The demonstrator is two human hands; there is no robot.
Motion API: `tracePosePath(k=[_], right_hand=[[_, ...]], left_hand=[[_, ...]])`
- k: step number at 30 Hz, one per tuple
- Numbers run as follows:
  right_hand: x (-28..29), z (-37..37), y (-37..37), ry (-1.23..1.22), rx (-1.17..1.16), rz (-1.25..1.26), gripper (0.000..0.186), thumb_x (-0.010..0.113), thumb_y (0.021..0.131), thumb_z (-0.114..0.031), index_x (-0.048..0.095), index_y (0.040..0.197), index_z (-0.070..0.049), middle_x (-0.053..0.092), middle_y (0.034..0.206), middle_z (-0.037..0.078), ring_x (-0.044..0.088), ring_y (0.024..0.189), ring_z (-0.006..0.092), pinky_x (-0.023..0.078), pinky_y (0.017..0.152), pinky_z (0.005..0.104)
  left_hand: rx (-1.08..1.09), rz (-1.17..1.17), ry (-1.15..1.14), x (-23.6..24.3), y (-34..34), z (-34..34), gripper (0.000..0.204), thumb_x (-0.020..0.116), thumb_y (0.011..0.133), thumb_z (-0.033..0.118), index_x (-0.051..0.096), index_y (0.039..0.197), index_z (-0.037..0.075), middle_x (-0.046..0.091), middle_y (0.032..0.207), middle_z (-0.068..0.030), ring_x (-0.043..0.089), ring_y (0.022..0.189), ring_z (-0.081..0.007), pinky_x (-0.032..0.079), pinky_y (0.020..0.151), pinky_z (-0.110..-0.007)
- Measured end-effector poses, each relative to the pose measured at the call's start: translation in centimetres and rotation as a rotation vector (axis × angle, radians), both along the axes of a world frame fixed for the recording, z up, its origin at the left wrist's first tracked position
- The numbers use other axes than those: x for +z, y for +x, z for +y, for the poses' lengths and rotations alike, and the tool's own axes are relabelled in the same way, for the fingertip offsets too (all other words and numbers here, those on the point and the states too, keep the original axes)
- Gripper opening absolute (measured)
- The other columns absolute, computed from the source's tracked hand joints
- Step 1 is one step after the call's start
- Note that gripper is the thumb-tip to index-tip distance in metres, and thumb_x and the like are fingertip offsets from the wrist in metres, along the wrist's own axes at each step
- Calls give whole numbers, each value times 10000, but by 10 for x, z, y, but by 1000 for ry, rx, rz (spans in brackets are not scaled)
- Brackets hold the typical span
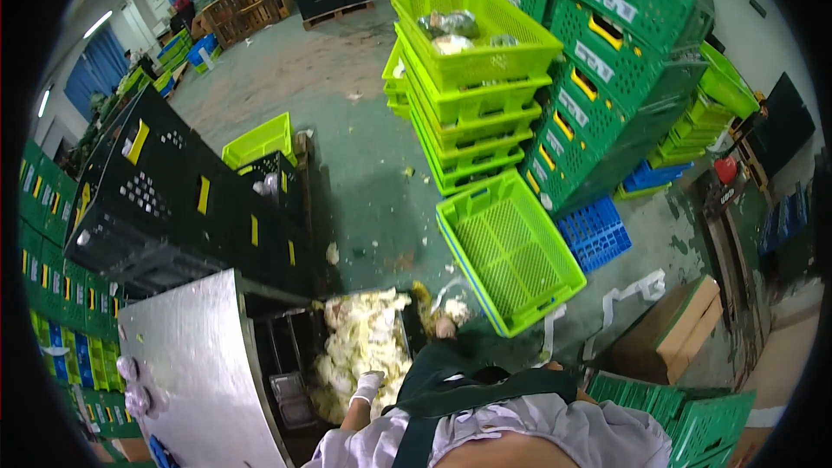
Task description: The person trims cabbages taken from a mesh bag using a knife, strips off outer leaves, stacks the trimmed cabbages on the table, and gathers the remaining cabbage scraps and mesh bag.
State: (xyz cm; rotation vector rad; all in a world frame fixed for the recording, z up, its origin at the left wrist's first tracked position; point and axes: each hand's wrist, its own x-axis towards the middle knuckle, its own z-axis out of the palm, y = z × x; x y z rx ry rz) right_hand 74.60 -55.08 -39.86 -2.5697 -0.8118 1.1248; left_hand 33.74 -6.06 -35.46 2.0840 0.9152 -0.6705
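My left hand (368, 386), in a white glove, is low at the near side of a heap of pale yellow-white leafy vegetable pieces (368, 329). It touches or hovers just over the heap; its fingers are too small and blurred to read. The heap fills a dark bin beside the steel table. Left of it, black crates (282, 342) hold a dark plastic tray (295, 399). Of my right hand (552, 366), only a bit of skin shows by the dark apron, and its fingers are hidden.
A steel table (195, 364) with purple wrapped items (134, 390) stands left. Tall black crates (199, 199) rise beyond it. An empty lime crate (511, 251) lies ahead, near stacked lime crates (477, 95) and dark green crates (598, 78). A cardboard box (663, 334) sits right. Scraps litter the floor.
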Motion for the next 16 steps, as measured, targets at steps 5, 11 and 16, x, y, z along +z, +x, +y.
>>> tracePosePath(k=[5, 11, 16], right_hand=[[178, 182, 96, -6, -440, 332, 263, 589, 777, -243, 615, 950, -46, 641, 844, 93, 654, 700, 196, 529, 590, 321], [207, 278, 172, 299, -689, 504, 159, 619, 738, -203, 627, 744, -44, 632, 747, 86, 638, 565, 201, 503, 469, 314], [168, 330, 209, -233, 488, -100, 163, 623, 672, -247, 653, 727, -96, 639, 800, 105, 629, 759, 241, 507, 597, 373]], left_hand=[[1035, -92, -415, 137, 126, 54, 336, 522, 819, 253, 547, 1086, 51, 628, 975, -69, 615, 787, -217, 447, 606, -357], [1117, -252, -380, 177, 196, 128, 335, 588, 748, 210, 606, 1008, -2, 628, 902, -84, 615, 708, -192, 394, 529, -287], [96, -947, 367, 38, 174, 222, 708, 588, 757, 235, 255, 1369, 108, 561, 1107, -201, 594, 902, -243, 438, 878, -374]])
